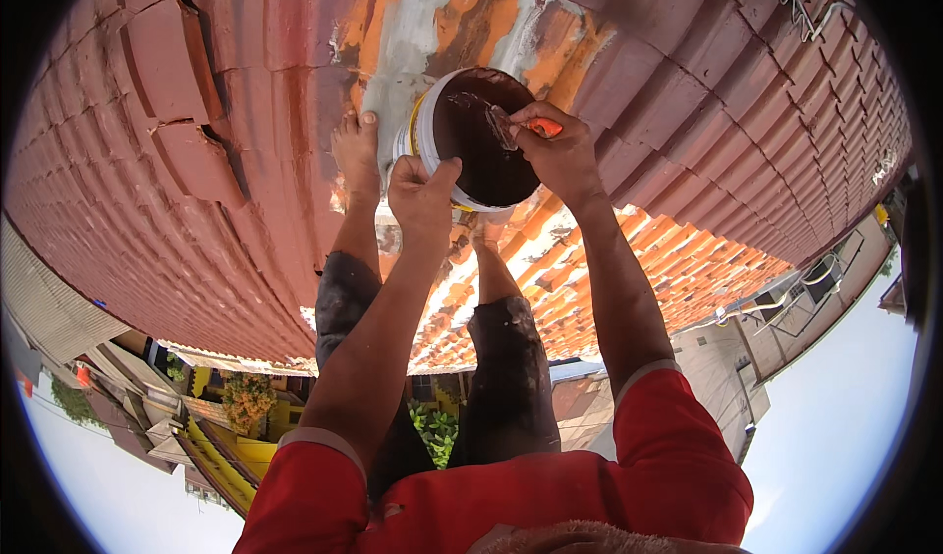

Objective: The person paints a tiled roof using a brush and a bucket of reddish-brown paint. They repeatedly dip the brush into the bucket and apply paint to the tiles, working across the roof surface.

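A white plastic paint bucket [425, 130] with dark red-brown paint [479, 160] inside is tilted in front of me, its mouth towards me. My left hand [425, 193] grips the near-left rim, thumb over the edge. My right hand [556, 149] holds a paintbrush by its orange handle [546, 126] at the right side of the mouth. The brush head [502, 127] is coated in paint and lies over or in the paint; how deep it dips I cannot tell. Part of the handle is hidden by my fingers.
I stand barefoot, my left foot [355, 145] beside the bucket, on a sloping tiled roof. Grey mortar [412, 31] and orange unpainted tile show along the ridge. Raised red-brown tiles [173, 60] lie at left. Bare orange tiles [663, 267] slope down at right. A metal bracket [799, 5] stands at upper right.
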Available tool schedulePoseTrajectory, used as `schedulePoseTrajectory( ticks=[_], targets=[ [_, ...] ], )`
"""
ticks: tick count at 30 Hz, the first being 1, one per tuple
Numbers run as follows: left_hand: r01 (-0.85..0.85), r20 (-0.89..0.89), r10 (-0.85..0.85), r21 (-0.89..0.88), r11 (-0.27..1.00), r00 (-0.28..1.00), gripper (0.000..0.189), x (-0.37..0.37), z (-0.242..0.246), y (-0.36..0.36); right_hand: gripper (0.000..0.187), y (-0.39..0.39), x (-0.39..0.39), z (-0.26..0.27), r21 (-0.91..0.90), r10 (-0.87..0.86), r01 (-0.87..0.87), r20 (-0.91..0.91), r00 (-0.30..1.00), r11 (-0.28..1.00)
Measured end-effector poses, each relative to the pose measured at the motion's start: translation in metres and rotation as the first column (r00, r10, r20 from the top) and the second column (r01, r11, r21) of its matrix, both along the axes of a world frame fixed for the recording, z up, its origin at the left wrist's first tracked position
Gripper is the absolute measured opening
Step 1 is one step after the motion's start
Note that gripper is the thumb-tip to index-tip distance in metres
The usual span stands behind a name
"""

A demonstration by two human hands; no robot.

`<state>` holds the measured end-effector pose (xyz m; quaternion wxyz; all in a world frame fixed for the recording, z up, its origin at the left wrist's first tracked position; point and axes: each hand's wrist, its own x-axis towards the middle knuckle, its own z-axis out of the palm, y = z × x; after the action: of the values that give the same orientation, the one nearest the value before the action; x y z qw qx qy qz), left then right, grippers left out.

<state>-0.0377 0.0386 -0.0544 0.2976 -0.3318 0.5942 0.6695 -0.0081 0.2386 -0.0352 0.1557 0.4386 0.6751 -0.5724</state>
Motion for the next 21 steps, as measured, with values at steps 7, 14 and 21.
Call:
schedulePoseTrajectory(
  ticks=[7, 14, 21],
  targets=[
    [0.028, -0.019, -0.029, -0.058, 0.998, 0.999, 0.036, 0.008, 0.001, -0.004, 0.009, -0.023, 0.014, -0.042, 0.209, 0.135, -0.128, -0.022, 0.991, 0.97],
    [0.025, -0.028, -0.027, -0.099, 0.995, 0.999, 0.038, 0.003, -0.003, -0.005, 0.01, 0.013, -0.019, 0.068, 0.011, -0.162, 0.165, -0.139, 0.977, 0.986],
    [0.069, -0.064, -0.086, -0.223, 0.972, 0.994, 0.041, 0.006, 0.002, 0.001, 0.017, 0.044, -0.185, 0.043, -0.121, -0.296, 0.272, -0.48, 0.826, 0.955]
  ],
)
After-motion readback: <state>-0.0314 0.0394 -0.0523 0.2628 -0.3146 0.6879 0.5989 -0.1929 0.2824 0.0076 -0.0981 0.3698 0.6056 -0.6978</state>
